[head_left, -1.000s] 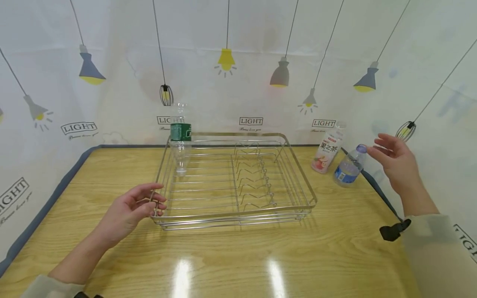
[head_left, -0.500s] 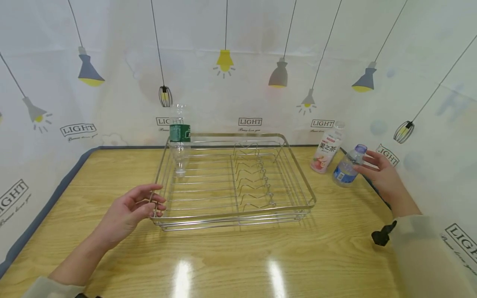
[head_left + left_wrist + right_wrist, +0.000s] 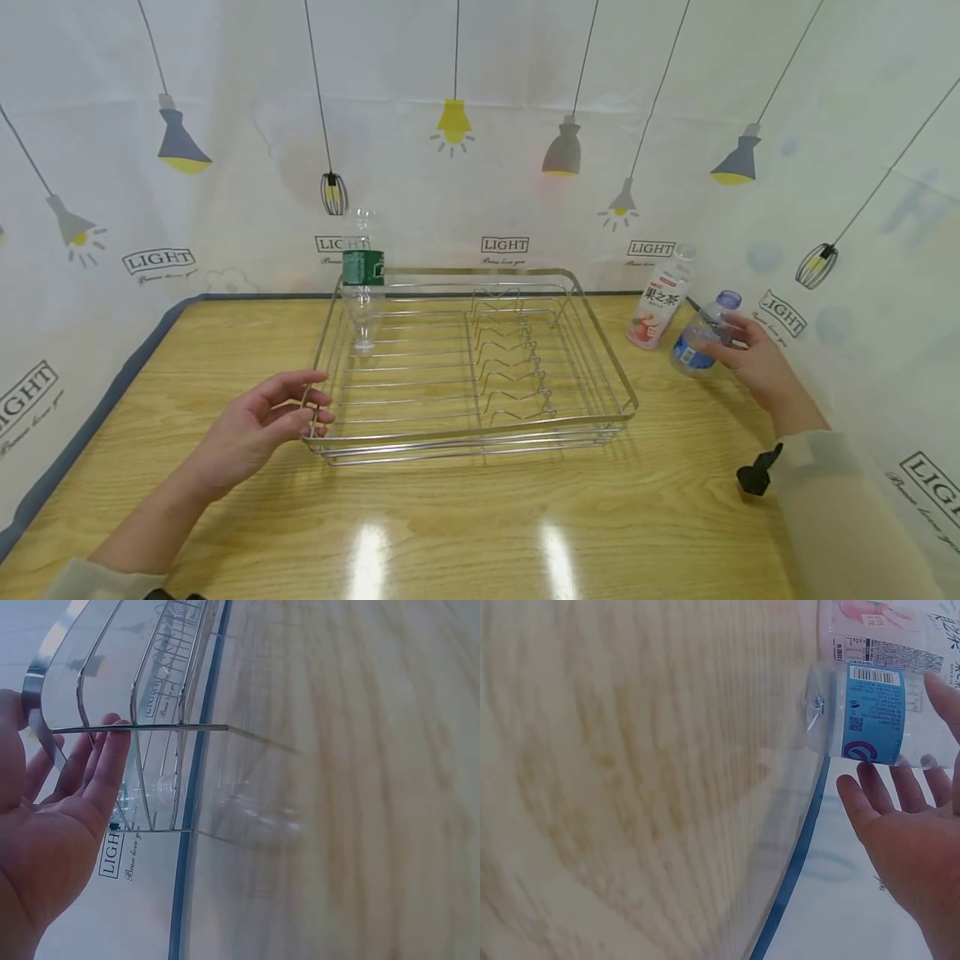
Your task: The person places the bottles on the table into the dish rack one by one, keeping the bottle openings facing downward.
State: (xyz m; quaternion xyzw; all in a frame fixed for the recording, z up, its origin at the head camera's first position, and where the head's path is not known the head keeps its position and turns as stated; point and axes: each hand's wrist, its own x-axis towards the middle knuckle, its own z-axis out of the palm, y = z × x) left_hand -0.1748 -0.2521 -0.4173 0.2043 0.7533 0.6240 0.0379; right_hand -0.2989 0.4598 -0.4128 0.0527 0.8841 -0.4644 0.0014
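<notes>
Head and wrist views of two bare hands at work on a wood-grained table (image 3: pixel 465 517), as I follow them from afar. The left hand (image 3: pixel 243 433) is at the near left corner of a metal wire dish rack (image 3: pixel 465 432); its fingers bend loosely round the corner, with the rim between them and the thumb. From the left wrist, I see a fingertip touching a wire.

The right hand (image 3: pixel 761 367) is at a clear plastic bottle with a blue label (image 3: pixel 686 354) and a violet top, which stands on the table to the right of the rack. Thumb and fingers straddle this bottle, spread apart; I cannot tell from the right wrist how many of them touch it. Just beside it, on the side toward the rack, stands a peach drink bottle (image 3: pixel 657 308) with a pink and white label.

Inside the rack, at the far left, I note a clear bottle with a green label (image 3: pixel 363 271), neck down. Behind the table hangs a white sheet (image 3: pixel 420 208) printed with pendant lamps and the word LIGHT.
</notes>
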